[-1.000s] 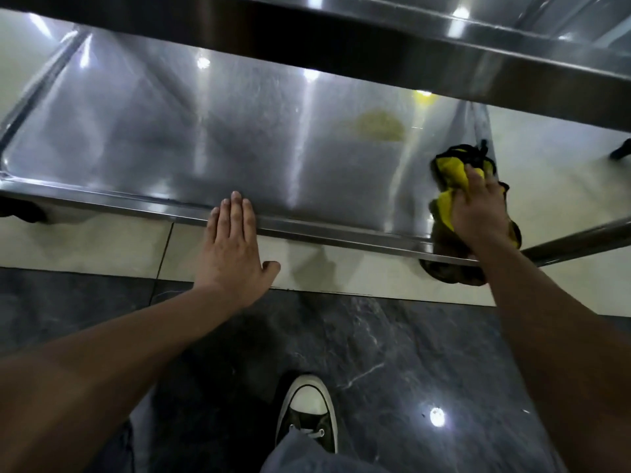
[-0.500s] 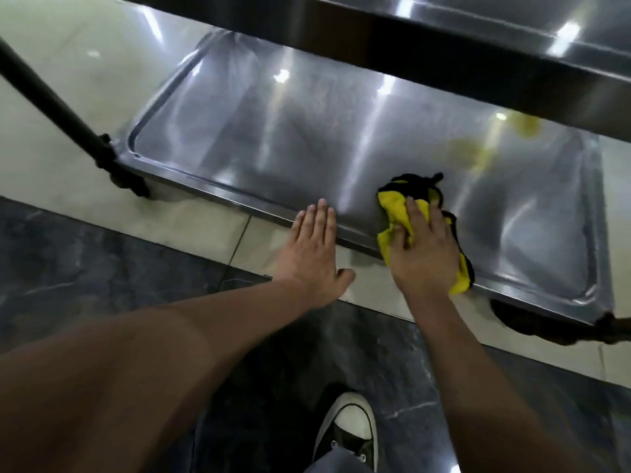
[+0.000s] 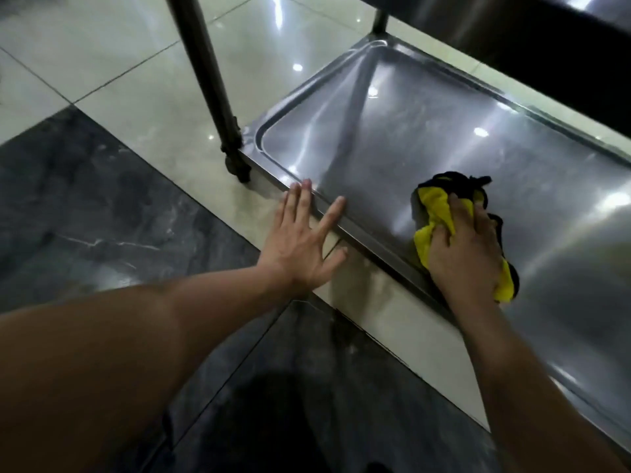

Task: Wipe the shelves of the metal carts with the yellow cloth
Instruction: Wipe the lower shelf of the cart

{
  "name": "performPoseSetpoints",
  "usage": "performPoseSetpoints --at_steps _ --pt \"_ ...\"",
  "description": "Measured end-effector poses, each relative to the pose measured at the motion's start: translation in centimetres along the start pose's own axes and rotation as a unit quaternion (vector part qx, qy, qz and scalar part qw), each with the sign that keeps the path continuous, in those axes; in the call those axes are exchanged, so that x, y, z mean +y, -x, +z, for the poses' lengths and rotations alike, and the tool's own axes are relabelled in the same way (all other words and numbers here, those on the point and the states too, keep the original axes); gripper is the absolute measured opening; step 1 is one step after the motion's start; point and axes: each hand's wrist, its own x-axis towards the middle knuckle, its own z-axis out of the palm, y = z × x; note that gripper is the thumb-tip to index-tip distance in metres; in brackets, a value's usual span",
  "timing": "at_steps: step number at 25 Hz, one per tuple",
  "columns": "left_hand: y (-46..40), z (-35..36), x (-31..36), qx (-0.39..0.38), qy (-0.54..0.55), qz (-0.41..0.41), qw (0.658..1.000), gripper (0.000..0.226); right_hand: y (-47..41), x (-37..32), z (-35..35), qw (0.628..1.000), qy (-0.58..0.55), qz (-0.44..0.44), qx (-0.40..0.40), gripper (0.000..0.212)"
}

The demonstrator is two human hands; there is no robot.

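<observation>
Head view: right hand point(image 3: 464, 250) pressed the bunched yellow cloth point(image 3: 435, 213) onto the bottom shelf point(image 3: 392, 138), fingers curled over it, near the front rim. Left hand point(image 3: 300, 240) flat, fingers spread, fingertips on that rim, holding nothing.

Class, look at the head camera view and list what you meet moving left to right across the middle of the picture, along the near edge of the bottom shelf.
Dark marble floor → cart leg → left hand, fingers straight on the shelf rim → yellow cloth → right hand gripping it → bare steel of the bottom shelf.
</observation>
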Motion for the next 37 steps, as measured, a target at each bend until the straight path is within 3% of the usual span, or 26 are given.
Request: performPoseSetpoints --at_steps 6,10,15,17,21,23,25,31,35,36,37 --pt "-0.2 -0.4 -0.2 -0.020 0.023 -0.005 1.000 0.086 -10.5 -11.7 4.4 0.989 -0.004 -0.100 -0.112 0.060" --pt "-0.5 -0.1 -0.3 -0.017 0.029 -0.012 0.999 0.090 -13.3 -19.0 6.9 0.964 -0.001 -0.213 -0.156 0.058" --pt "-0.2 0.4 -0.8 -0.012 0.039 -0.016 0.999 0.092 -12.1 -18.5 6.5 0.932 -0.034 -0.312 -0.182 0.052" --pt "-0.3 0.5 -0.9 -0.007 0.043 -0.016 0.999 0.093 -10.5 -15.2 5.6 0.948 -0.048 -0.287 -0.130 0.051" --pt "-0.3 0.9 -0.5 0.001 0.056 -0.020 0.998 0.093 -8.9 -8.5 3.1 0.986 -0.058 -0.151 -0.047 0.053" --pt "-0.2 1.2 -0.4 0.009 0.072 -0.017 0.997 0.091 -8.7 -7.5 3.3 0.997 -0.037 -0.063 -0.007 0.054" --pt "-0.4 1.3 -0.5 0.019 0.103 -0.016 0.994 0.087 -9.7 -8.5 4.1 0.999 -0.024 -0.033 0.001 0.054" --pt "-0.5 0.8 -0.4 -0.003 0.104 -0.018 0.994 0.083 -15.3 -15.1 4.4 0.961 -0.023 -0.221 -0.167 0.056" --pt "-0.5 0.8 -0.7 -0.014 0.080 -0.028 0.996 0.083 -11.9 -19.1 6.7 0.881 -0.028 -0.423 -0.212 0.052" --pt "-0.5 0.8 -0.7 -0.014 0.075 -0.029 0.997 0.083 -12.4 -19.1 6.7 0.874 -0.034 -0.436 -0.212 0.051" --pt "-0.6 0.9 -0.6 -0.014 0.074 -0.030 0.997 0.083 -13.5 -18.7 6.6 0.892 -0.037 -0.408 -0.193 0.051"
